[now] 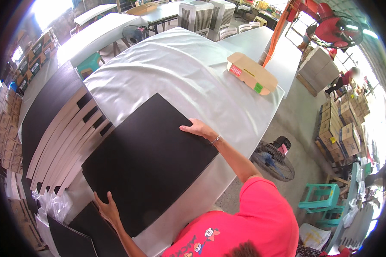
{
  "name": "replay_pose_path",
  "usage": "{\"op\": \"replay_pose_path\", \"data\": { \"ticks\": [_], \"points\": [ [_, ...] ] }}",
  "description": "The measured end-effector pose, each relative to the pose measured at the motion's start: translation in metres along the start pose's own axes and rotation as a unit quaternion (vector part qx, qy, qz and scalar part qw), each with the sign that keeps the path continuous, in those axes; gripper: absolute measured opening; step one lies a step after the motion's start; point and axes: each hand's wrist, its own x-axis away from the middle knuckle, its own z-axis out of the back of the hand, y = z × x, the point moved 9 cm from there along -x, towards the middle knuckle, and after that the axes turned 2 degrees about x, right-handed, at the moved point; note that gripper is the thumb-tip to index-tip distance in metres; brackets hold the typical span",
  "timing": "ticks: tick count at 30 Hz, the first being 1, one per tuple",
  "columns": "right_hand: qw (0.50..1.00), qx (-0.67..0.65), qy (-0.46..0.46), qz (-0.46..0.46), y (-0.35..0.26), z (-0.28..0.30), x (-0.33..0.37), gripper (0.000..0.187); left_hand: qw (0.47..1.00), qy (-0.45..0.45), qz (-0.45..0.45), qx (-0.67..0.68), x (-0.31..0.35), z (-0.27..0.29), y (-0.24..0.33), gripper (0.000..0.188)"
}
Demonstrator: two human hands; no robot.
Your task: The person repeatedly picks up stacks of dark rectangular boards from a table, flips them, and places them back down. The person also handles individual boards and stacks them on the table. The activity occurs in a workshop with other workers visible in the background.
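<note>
The left hand [107,210] lies flat with its fingers spread and pointing up and away from the body, palm down, the forearm running back toward the lower edge. The right arm stretches forward, nearly straight, bare from the short sleeve to the wrist, which carries a thin bracelet. The right hand [196,128] rests palm down too, fingers extended together and pointing left. Neither hand is closed around anything.
</note>
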Motion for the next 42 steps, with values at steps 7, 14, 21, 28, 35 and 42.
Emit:
{"op": "replay_pose_path", "data": {
  "ticks": [7,14,21,28,35,42],
  "points": [
    [0.997,-0.051,-0.054,0.012,-0.034,0.002,0.020,0.078,0.996,-0.001,0.000,0.093,-0.013,-0.006,-0.035,0.070],
    [0.888,0.202,0.373,0.177,-0.097,0.015,0.101,0.075,0.879,-0.136,0.138,0.435,-0.010,-0.020,-0.079,0.087],
    [0.918,-0.019,0.185,0.350,-0.135,-0.144,0.284,0.051,0.920,-0.009,-0.119,0.374,0.073,0.052,-0.057,0.056],
    [0.895,0.181,-0.282,0.295,-0.016,-0.394,0.506,0.095,0.873,-0.338,-0.117,0.331,0.292,0.035,-0.189,0.049],
    [0.788,0.353,-0.504,-0.023,0.218,-0.375,0.613,0.056,0.862,-0.502,0.073,-0.005,0.505,0.006,-0.501,0.051],
    [0.706,0.339,-0.485,-0.389,0.273,-0.232,0.773,0.027,0.852,-0.508,0.123,0.035,0.495,0.026,-0.552,0.050]
  ]
}}
